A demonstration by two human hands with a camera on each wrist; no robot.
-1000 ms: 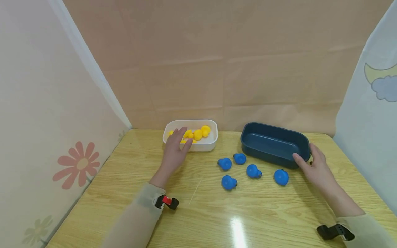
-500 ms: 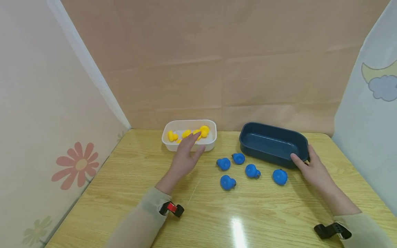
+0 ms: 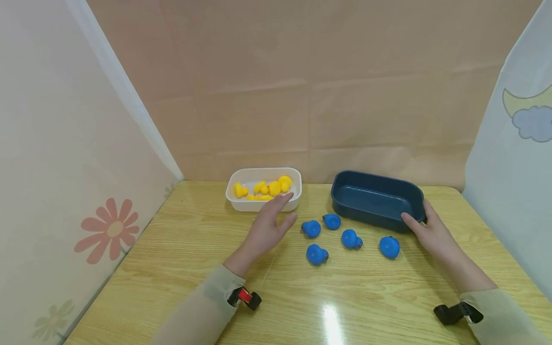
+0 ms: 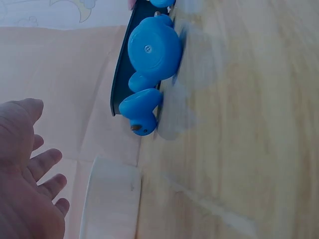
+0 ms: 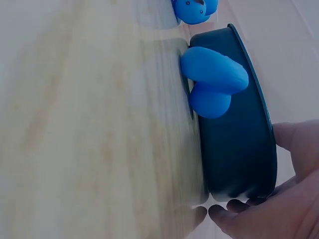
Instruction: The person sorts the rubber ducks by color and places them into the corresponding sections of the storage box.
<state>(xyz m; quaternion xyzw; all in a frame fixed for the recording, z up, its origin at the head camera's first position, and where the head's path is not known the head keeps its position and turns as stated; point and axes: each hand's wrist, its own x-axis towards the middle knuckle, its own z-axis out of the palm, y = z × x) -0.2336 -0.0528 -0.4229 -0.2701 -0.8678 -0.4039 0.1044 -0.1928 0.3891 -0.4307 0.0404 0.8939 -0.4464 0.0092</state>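
My left hand [image 3: 268, 227] hovers open over the table, in front of the white bin [image 3: 241, 205], with nothing in its fingers. Several yellow toy ducks [image 3: 274, 188] lie in that bin. At the right, my right hand [image 3: 437, 237] holds the near right end of a dark blue bin [image 3: 366, 210], thumb at the rim and fingers around the end. Nothing lies inside it. Blue toy ducks [image 3: 316, 254] lie on the table between my hands, several of them tipped over. In the left wrist view one blue duck [image 4: 154, 49] shows its flat underside.
A wooden table [image 3: 172, 263] carries everything. Behind it hangs a beige cloth backdrop [image 3: 276, 96]. White printed sheets stand at the left [image 3: 99, 158] and right [image 3: 509, 172] edges.
My left hand has moved from over the white bin toward the right and nearer, bringing the yellow ducks into view. The dark blue bin's right end has shifted slightly left with my right hand.
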